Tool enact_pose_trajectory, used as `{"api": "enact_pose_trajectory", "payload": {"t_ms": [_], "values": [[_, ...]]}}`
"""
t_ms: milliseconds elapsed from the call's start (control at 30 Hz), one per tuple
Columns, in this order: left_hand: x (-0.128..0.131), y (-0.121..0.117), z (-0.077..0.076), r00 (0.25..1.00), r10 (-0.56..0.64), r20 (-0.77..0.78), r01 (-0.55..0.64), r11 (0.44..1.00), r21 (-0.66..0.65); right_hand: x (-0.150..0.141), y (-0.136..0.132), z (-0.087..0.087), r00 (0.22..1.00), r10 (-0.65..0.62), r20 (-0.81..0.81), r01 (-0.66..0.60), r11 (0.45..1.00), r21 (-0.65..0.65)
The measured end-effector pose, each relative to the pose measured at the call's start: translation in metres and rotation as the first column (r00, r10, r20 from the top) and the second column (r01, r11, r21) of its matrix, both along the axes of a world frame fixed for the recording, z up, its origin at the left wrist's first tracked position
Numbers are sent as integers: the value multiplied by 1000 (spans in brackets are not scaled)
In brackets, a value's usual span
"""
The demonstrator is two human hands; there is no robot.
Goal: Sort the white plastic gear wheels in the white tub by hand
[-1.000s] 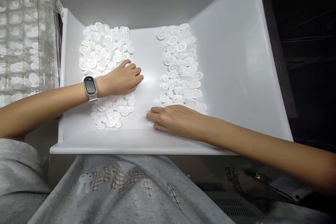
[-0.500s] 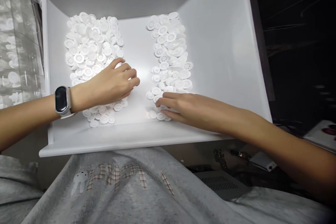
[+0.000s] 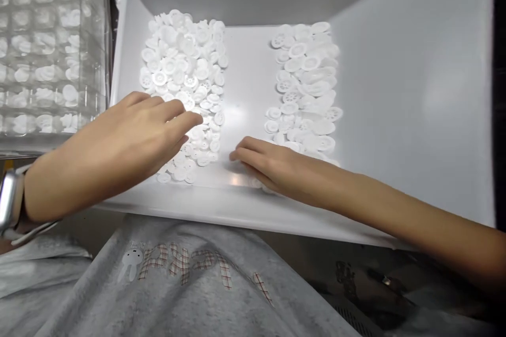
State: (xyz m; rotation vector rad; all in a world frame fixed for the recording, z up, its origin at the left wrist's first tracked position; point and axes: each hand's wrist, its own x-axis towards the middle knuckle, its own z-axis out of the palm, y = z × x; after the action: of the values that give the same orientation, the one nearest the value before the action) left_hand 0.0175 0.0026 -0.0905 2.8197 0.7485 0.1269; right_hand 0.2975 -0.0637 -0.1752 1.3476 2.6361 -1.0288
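Small white plastic discs, some spoked like little wheels, lie in two heaps inside a white bin (image 3: 253,63). Over the lower side of the left heap (image 3: 185,58) is my left hand (image 3: 130,139), fingers curled down; whatever they close on is hidden beneath the palm. My right hand (image 3: 272,168) reaches in across the bin's front wall, at the near end of the right heap (image 3: 304,89). Its fingers are pressed together, tips over the bare strip between the heaps, and I cannot make out anything in them.
Left of the bin stands a clear plastic tray (image 3: 41,47) with rows of pockets, several of them holding white pieces. The bin's front wall (image 3: 197,208) runs close to my grey clothing (image 3: 190,284). Dark clutter lies below at the right.
The view has shifted left, showing more of the pocketed tray. My left hand has drawn back left from the strip between the heaps, and my right fingertips have moved left off the right heap.
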Motion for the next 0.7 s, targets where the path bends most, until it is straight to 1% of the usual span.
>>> {"api": "enact_pose_trajectory", "payload": {"t_ms": [67,100,167,233,300,367,467,533,600,700], "values": [[-16,-17,10,996,86,-19,-86,996,-33,-19,12,-14,999,38,-23,-35,995,88],[-24,-26,13,991,132,-16,-133,988,-83,-26,17,-23,998,51,-29,-46,988,146],[-41,-44,16,973,223,59,-209,960,-183,-34,25,-43,996,77,-36,-64,957,282],[-53,-60,14,943,285,175,-234,937,-260,-37,30,-63,993,111,-43,-82,900,429],[-59,-71,8,918,295,264,-205,925,-321,-38,34,-81,989,142,-48,-90,822,563],[-59,-76,0,898,298,324,-169,913,-371,-38,38,-93,983,174,-54,-93,738,669],[-54,-77,-9,865,303,399,-125,902,-414,-43,47,-100,972,227,-64,-97,632,769],[-50,-76,-12,837,298,459,-91,903,-420,-49,54,-100,964,260,-64,-104,583,806],[-45,-74,-15,803,297,517,-60,903,-425,-54,59,-98,956,289,-52,-122,554,823],[-38,-74,-19,756,270,596,6,908,-420,-59,64,-95,942,335,-31,-166,542,824]]}}
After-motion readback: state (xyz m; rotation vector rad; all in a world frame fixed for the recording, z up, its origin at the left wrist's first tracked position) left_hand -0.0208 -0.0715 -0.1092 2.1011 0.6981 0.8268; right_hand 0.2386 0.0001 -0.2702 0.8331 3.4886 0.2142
